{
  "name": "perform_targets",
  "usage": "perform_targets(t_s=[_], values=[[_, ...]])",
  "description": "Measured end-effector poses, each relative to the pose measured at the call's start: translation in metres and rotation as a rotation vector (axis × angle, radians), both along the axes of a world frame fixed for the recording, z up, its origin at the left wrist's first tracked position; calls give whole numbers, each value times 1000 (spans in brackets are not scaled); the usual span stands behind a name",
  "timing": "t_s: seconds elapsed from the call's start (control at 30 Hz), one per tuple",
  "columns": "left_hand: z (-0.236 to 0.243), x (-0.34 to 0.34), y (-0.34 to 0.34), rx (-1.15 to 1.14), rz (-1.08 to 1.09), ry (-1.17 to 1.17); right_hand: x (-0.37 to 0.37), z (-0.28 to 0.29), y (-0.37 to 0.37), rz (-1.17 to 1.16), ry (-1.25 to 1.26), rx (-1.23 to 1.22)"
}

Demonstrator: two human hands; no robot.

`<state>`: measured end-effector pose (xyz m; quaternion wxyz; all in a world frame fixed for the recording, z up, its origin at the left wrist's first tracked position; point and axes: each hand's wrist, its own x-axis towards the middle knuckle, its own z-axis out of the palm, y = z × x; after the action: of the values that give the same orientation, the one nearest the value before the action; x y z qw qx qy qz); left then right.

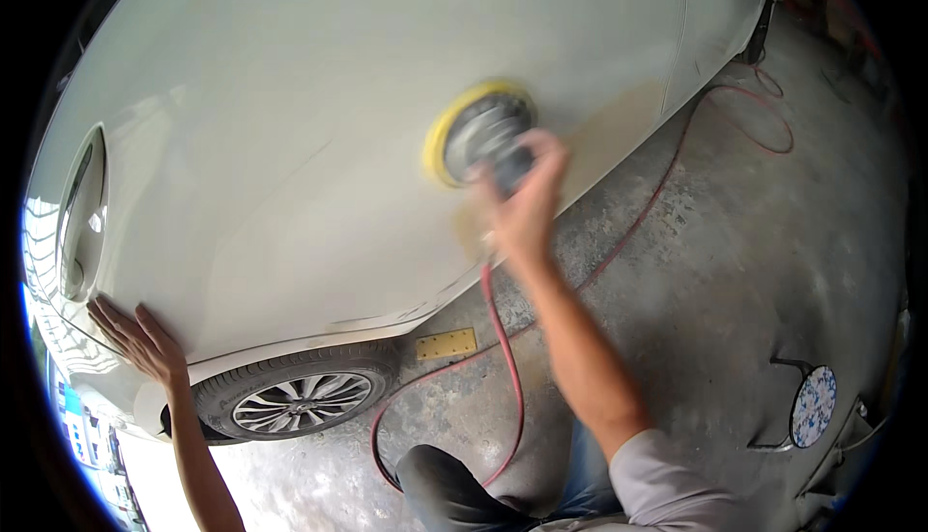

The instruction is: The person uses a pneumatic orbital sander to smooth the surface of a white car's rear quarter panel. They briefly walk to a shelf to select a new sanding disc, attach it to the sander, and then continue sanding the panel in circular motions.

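Observation:
A white car (280, 97) fills the upper left of the head view, with faint brownish patches low on its right side. My right hand (522, 199), blurred, grips an air-powered orbital sander (483, 131) with a yellow rim, held against the car's panel. A red hose (493, 300) runs down from under that hand. My left hand (140, 339) lies flat with fingers stretched on the car's body, just below the light housing (82, 213) and above the wheel (300, 402).
The grey concrete floor (696, 271) carries loops of the red hose and a yellow perforated rectangular pad (445, 343) near the wheel. A stool (812, 406) with a speckled round seat stands at the right. My knees show at the lower edge.

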<state>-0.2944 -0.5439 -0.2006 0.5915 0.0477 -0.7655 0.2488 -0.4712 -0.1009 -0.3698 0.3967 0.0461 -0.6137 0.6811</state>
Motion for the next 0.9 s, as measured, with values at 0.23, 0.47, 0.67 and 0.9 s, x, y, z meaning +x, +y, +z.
perform_targets(t_s=[0.23, 0.47, 0.67, 0.9], values=[[-4, 2, -8, 11, 47, 2, 19, -2, -23, 35, 201, 488], [-9, -6, -5, 34, 41, -4, -95, -9, 152, -146, -67, -50], [-11, -1, -21, 102, 69, 48, -19, -15, 29, 126, 43, 456], [-11, 3, -32, 99, 63, 63, -103, 6, 155, -160, 58, 179]])
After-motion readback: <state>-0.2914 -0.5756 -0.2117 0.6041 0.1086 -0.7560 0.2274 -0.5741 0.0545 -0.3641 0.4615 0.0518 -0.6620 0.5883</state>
